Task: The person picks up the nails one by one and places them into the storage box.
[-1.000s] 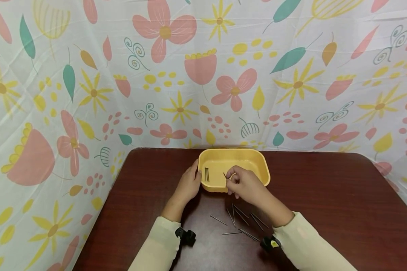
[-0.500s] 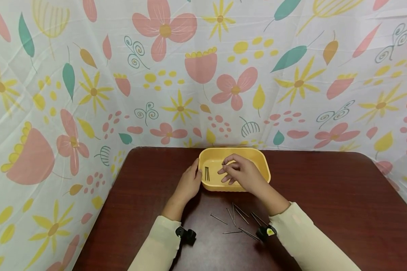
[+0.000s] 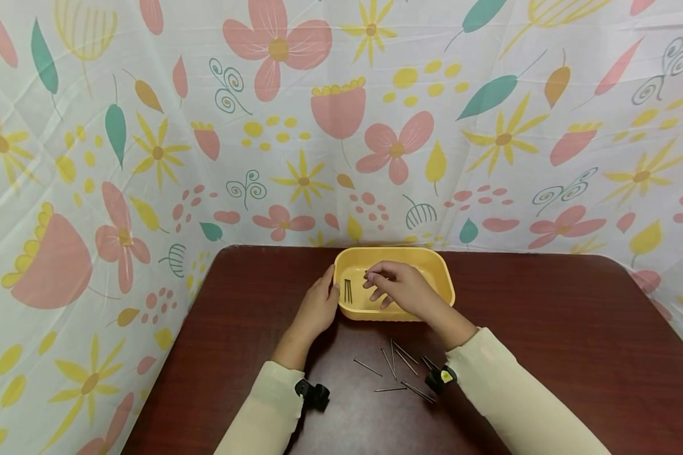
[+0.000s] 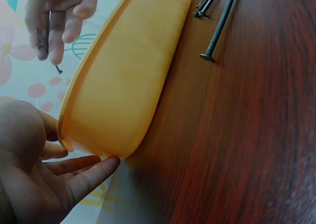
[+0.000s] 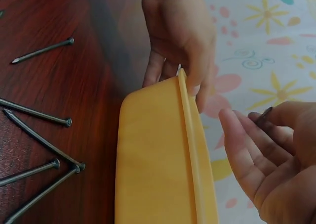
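A yellow plastic tray (image 3: 398, 315) sits at the far side of the table. My left hand (image 3: 317, 306) holds its left end, with fingertips at the rim in the left wrist view. Over the tray, my right hand (image 3: 401, 287) pinches a dark nail (image 5: 264, 115) between thumb and fingers; the nail's head end also shows in the left wrist view. Inside the tray, a small row of nails (image 3: 348, 291) lies side by side at the left end. Several loose nails (image 3: 389, 364) are scattered on the table in front of the tray.
The dark red-brown wooden table (image 3: 546, 328) reaches back to a floral cloth (image 3: 330, 158) that hangs behind it and on the left. Black wrist cameras are strapped at both sleeves, the right one (image 3: 437, 380) overlapping some loose nails in the head view.
My right hand has moved from the tray's near rim to farther over its inside, then slightly left, with the nail. The left hand has stayed at the tray's left end.
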A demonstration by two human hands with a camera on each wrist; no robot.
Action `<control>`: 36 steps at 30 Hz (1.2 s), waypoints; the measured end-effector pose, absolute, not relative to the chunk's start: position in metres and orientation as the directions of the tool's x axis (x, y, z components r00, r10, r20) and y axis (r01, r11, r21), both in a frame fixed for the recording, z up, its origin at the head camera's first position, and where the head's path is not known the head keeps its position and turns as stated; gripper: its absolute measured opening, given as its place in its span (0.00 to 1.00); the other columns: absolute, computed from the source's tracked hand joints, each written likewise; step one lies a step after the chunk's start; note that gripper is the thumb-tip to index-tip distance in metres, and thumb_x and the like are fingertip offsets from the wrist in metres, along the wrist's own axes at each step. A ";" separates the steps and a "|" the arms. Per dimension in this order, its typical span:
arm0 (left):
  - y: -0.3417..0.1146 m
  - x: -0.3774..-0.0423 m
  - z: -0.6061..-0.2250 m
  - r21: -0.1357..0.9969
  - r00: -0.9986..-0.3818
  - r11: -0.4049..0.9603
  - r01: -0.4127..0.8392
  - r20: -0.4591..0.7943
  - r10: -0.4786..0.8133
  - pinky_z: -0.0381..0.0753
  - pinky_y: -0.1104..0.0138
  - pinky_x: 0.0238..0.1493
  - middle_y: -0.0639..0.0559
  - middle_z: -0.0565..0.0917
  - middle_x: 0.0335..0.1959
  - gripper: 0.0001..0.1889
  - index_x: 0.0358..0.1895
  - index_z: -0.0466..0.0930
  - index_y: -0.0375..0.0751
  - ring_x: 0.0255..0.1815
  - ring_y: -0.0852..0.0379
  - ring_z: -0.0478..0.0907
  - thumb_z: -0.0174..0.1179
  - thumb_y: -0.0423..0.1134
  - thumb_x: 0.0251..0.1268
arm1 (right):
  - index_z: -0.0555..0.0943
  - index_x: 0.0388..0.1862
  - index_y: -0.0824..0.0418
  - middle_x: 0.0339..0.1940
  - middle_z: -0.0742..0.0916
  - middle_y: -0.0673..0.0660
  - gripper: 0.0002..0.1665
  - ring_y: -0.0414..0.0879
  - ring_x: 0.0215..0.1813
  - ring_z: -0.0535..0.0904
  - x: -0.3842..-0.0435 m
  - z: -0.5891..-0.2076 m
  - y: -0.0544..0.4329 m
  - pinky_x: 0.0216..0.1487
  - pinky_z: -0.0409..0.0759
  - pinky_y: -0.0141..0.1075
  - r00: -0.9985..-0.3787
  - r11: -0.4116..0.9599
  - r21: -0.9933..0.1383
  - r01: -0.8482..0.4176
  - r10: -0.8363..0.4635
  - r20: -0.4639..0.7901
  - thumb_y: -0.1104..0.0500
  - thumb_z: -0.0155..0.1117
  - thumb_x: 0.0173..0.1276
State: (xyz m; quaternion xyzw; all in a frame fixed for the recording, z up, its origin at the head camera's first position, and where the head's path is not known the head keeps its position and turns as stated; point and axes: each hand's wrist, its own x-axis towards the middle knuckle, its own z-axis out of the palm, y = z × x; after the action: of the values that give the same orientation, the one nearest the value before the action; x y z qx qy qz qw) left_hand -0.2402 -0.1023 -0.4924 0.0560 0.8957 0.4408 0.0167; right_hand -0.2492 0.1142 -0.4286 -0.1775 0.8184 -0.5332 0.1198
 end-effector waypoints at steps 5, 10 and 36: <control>-0.102 -0.240 -0.492 0.791 -0.994 0.606 0.085 0.022 0.110 0.66 0.46 0.75 0.36 0.67 0.76 0.29 0.82 0.53 0.44 0.76 0.39 0.66 0.43 0.45 0.83 | 0.86 0.46 0.59 0.40 0.91 0.60 0.10 0.52 0.33 0.85 -0.257 -0.430 0.111 0.34 0.84 0.38 -0.913 0.465 -0.854 -0.235 -0.407 0.030 0.56 0.60 0.77; -0.102 -0.239 -0.492 0.793 -0.993 0.603 0.086 0.022 0.113 0.65 0.45 0.75 0.35 0.66 0.76 0.30 0.82 0.53 0.43 0.76 0.39 0.65 0.43 0.44 0.83 | 0.83 0.47 0.59 0.39 0.90 0.63 0.08 0.56 0.33 0.84 -0.263 -0.432 0.106 0.35 0.81 0.36 -0.911 0.500 -0.834 -0.235 -0.413 0.009 0.62 0.58 0.76; -0.103 -0.240 -0.493 0.788 -0.993 0.609 0.091 0.029 0.111 0.64 0.47 0.76 0.36 0.65 0.77 0.30 0.82 0.52 0.45 0.78 0.40 0.63 0.43 0.44 0.83 | 0.68 0.07 0.53 0.10 0.71 0.48 0.26 0.41 0.16 0.61 -0.305 -0.451 0.080 0.25 0.64 0.31 -0.902 0.902 -0.422 -0.088 -0.252 -0.351 0.60 0.57 0.66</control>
State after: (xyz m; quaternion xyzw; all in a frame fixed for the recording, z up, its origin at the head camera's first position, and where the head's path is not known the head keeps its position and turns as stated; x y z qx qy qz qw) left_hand -0.2398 -0.1026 -0.4930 0.0564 0.8970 0.4383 0.0115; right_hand -0.3050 0.0804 -0.4506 -0.0891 0.9540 -0.2022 0.2026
